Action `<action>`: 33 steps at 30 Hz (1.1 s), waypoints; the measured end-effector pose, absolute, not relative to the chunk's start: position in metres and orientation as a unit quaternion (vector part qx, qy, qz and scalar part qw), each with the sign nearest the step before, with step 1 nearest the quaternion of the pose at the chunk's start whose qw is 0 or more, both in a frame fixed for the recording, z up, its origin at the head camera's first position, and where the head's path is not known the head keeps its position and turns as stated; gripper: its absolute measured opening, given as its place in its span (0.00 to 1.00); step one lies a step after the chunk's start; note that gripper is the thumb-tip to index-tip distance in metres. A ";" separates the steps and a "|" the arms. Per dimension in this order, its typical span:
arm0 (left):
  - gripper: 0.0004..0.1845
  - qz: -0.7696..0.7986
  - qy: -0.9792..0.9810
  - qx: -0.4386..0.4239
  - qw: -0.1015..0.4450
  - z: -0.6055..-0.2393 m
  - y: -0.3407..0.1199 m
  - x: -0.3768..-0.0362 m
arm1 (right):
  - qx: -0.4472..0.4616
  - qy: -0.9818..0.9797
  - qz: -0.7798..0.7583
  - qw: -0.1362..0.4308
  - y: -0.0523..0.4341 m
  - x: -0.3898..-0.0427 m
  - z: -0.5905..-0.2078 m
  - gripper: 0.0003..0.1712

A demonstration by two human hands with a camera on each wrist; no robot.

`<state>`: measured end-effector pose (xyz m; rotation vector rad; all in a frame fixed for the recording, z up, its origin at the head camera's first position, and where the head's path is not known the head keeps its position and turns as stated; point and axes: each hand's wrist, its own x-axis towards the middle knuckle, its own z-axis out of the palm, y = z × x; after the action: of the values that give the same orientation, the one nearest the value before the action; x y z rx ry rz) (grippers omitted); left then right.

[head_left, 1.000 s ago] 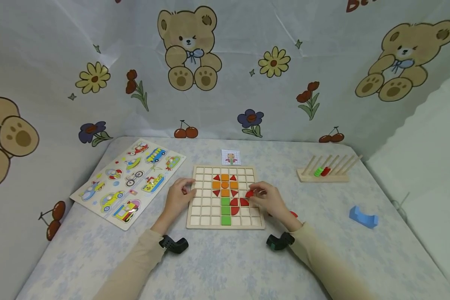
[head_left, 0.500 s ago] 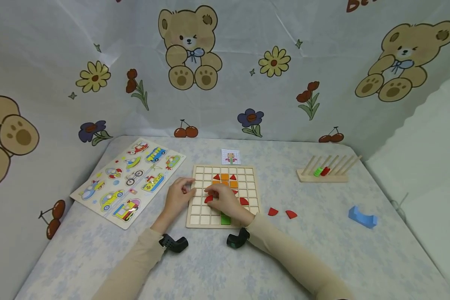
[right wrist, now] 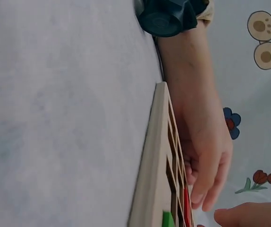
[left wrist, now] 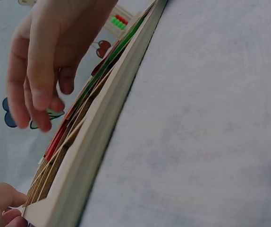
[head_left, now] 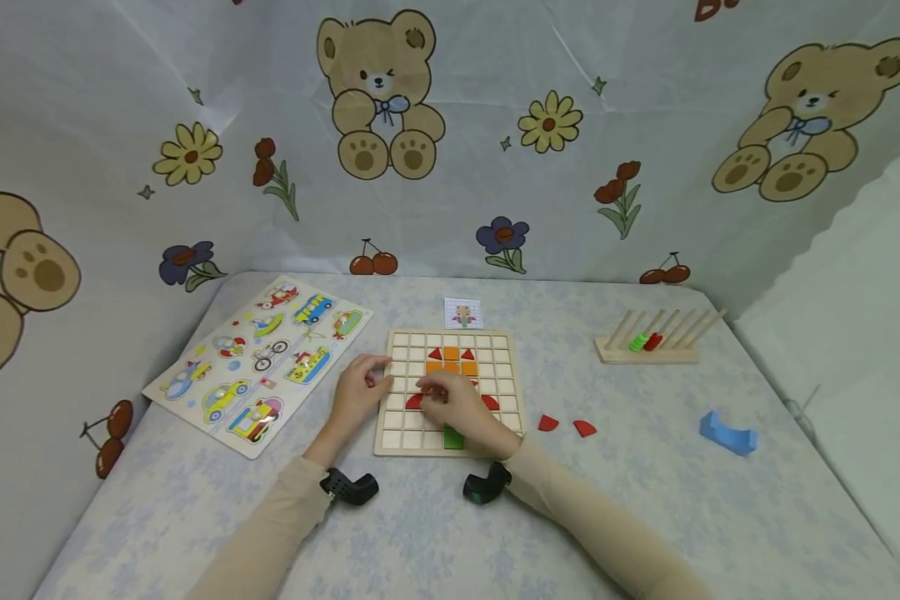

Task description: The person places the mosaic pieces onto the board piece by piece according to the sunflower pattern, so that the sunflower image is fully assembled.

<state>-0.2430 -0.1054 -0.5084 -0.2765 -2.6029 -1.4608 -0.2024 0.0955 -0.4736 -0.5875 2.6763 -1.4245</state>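
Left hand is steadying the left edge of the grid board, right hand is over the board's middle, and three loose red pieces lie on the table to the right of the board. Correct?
Not quite: the head view shows two loose red pieces on the table right of the grid board, not three. The left hand does rest at its left edge, and the right hand is over its middle.

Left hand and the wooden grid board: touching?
Touching. In the head view the left hand lies against the left edge of the wooden grid board, fingers over its frame; the right wrist view shows those fingers on the board's top side.
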 end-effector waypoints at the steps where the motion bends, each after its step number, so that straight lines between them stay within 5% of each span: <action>1: 0.16 -0.485 -0.867 -0.092 0.072 -0.509 -0.105 -0.243 | -0.187 0.867 -0.462 0.017 0.103 -0.201 -0.473 0.15; 11: 0.15 -0.486 -0.867 -0.085 0.071 -0.509 -0.105 -0.243 | -0.104 0.901 -0.414 -0.077 0.217 -0.166 -0.474 0.16; 18: 0.15 -0.479 -0.871 -0.083 0.070 -0.509 -0.107 -0.244 | -0.062 0.933 -0.349 -0.065 0.280 -0.131 -0.482 0.24; 33: 0.15 -0.480 -0.872 -0.078 0.065 -0.511 -0.104 -0.244 | -0.085 0.914 -0.387 -0.089 0.267 -0.144 -0.482 0.19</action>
<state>-0.2440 -0.1039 -0.5111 -0.2344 -2.6296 -1.4469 -0.1443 0.2670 -0.4822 -0.2831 3.0461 -1.2900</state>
